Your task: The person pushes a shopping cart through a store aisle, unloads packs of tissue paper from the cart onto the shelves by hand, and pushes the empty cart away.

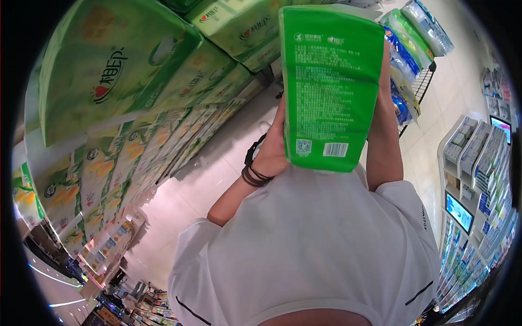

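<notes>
A green tissue pack (333, 92) is held up in front of my chest. Its printed side, with white lettering, a QR code and a barcode, faces me. My left hand (273, 151) grips the lower left edge, its fingertips hidden behind the pack. Along the right edge is my right hand (384, 81), mostly covered by the pack, with its fingers out of sight behind it. A dark watch and beaded bracelets (254, 175) are on my left wrist.
Stacked green tissue packs (114, 70) fill the left side. A wire cart (423, 87) with bagged goods (403, 70) stands beyond my right arm. Farther right are shelves (462, 146) with a lit screen (459, 212). Pale tile floor (187, 187) lies between.
</notes>
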Demonstrator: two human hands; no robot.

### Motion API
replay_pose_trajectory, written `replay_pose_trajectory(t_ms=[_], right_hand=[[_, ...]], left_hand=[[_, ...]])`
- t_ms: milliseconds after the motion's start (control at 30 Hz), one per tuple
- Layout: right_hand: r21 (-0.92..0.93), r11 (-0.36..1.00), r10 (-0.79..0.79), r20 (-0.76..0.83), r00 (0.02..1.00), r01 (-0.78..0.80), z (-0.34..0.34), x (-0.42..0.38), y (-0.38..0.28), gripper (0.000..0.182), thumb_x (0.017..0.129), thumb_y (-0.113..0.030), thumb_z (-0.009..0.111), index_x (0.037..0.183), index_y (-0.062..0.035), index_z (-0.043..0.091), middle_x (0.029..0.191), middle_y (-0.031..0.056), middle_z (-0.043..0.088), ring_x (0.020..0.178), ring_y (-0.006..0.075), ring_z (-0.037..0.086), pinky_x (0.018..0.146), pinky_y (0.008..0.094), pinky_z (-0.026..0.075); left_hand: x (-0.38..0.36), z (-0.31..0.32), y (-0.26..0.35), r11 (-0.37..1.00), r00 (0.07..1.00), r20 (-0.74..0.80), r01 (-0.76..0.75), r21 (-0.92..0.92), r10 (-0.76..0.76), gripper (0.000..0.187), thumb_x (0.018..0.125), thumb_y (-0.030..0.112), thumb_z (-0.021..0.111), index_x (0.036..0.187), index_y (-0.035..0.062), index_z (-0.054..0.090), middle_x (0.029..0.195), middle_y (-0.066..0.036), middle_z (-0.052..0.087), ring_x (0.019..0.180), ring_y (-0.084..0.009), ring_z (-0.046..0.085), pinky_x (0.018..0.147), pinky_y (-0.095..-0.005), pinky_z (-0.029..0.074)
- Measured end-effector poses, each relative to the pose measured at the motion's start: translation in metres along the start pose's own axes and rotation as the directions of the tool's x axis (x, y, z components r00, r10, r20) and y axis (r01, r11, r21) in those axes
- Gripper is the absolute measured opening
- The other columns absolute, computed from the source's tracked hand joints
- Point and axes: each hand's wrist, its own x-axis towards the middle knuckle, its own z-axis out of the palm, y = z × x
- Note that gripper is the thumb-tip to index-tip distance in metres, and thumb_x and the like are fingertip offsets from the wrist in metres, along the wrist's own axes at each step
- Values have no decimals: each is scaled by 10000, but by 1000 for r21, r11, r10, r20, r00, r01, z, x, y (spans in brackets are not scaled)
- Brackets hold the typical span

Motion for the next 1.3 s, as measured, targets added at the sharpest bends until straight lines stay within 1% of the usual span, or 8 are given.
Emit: replay_pose_trajectory(t_ms=[33, 67, 133, 367, 567, 900, 1167, 1300], right_hand=[[23, 1000, 20, -9, 1000, -20, 3, 0, -5, 254, 1018, -252, 571, 934, -23, 640, 775, -26, 574, 677, 61, 492, 578, 268, 428], [46, 998, 46, -41, 998, -44, 8, 0, -8, 380, 1053, -345, 540, 921, -16, 681, 745, -33, 586, 657, 48, 492, 576, 253, 412], [80, 994, 77, -70, 995, -71, 10, -1, -9, 509, 1088, -437, 507, 908, -9, 719, 721, -40, 601, 642, 36, 496, 577, 240, 399], [81, 991, 115, -53, 992, -110, 10, -2, -5, 508, 1094, -423, 492, 901, -1, 700, 737, -36, 609, 664, 39, 507, 595, 247, 411], [80, 991, 114, -53, 992, -109, 11, -3, -7, 491, 1093, -389, 484, 886, 14, 672, 732, -23, 609, 666, 47, 504, 602, 259, 413], [101, 990, 103, -66, 992, -96, 10, -6, -8, 448, 1087, -369, 490, 964, 8, 698, 783, -16, 641, 698, 45, 528, 626, 252, 435], [97, 989, 121, -58, 991, -115, 7, -2, -3, 423, 1082, -357, 501, 1002, 0, 714, 807, -20, 651, 710, 45, 538, 639, 248, 442], [148, 983, 118, -77, 990, -106, 11, -7, -8, 423, 1081, -356, 504, 1000, 1, 716, 808, -24, 650, 709, 45, 535, 637, 247, 438]], left_hand=[[0, -2, -2, 1000, 1000, 1, 1, -2, -1, 1257, 813, 234, 879, 1668, 99, -32, 1714, -104, 184, 1541, -218, 272, 1245, -394, 245], [0, -3, -4, 1000, 1000, 2, 2, -4, -2, 1256, 813, 236, 879, 1668, 98, -32, 1714, -105, 184, 1542, -217, 270, 1246, -392, 243], [0, -6, -6, 1000, 1000, 3, 9, 9, -9, 1254, 815, 237, 878, 1667, 95, -31, 1713, -107, 186, 1541, -215, 271, 1246, -390, 243], [2, -2, 0, 999, 1000, 18, -4, -32, 4, 1238, 815, 201, 866, 1666, 81, -25, 1705, -111, 207, 1534, -219, 288, 1244, -387, 249], [2, -6, 2, 992, 999, -18, 39, 123, -37, 1231, 805, 139, 853, 1667, 87, -24, 1703, -114, 213, 1528, -217, 298, 1240, -387, 262], [6, -2, 6, 990, 999, -21, 37, 138, -35, 1181, 816, 15, 797, 1669, 95, -15, 1691, -120, 250, 1517, -221, 322, 1233, -384, 278], [8, -1, 9, 977, 1000, -10, 23, 213, -21, 1172, 814, -11, 788, 1668, 84, -8, 1682, -124, 270, 1509, -219, 332, 1232, -377, 276], [7, -1, 8, 984, 999, -12, 33, 176, -32, 1175, 812, -37, 780, 1668, 89, -15, 1683, -118, 269, 1506, -215, 337, 1228, -375, 286]])
